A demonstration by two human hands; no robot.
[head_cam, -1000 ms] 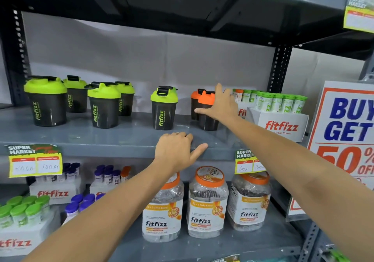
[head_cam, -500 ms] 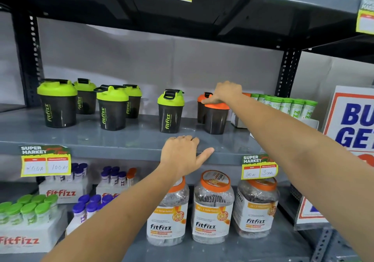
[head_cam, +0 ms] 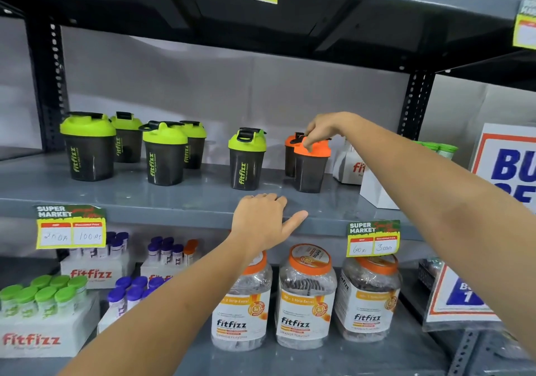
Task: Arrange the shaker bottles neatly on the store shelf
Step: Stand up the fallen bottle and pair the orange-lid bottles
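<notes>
Several dark shaker bottles stand on the grey middle shelf (head_cam: pixel 174 198). Green-lidded ones sit at the left, the nearest (head_cam: pixel 87 146), with a single green-lidded shaker (head_cam: pixel 246 159) near the middle. Two orange-lidded shakers stand at the right, one (head_cam: pixel 311 166) in front and one (head_cam: pixel 290 155) behind it. My right hand (head_cam: pixel 324 129) reaches from above, fingertips pinching the lid of the front orange shaker. My left hand (head_cam: pixel 265 219) rests flat on the shelf's front edge, fingers apart, holding nothing.
White fitfizz boxes (head_cam: pixel 374 192) with green-capped tubes stand right of the orange shakers. A blue and red sale sign (head_cam: pixel 510 172) leans at the far right. Below are orange-lidded jars (head_cam: pixel 306 297) and boxed tubes (head_cam: pixel 43 297). Price tags (head_cam: pixel 69 226) hang on the shelf edge.
My right hand has risen from the side of the front orange shaker to its lid and pinches it. The view has shifted left and slightly up. My left hand stays on the shelf edge.
</notes>
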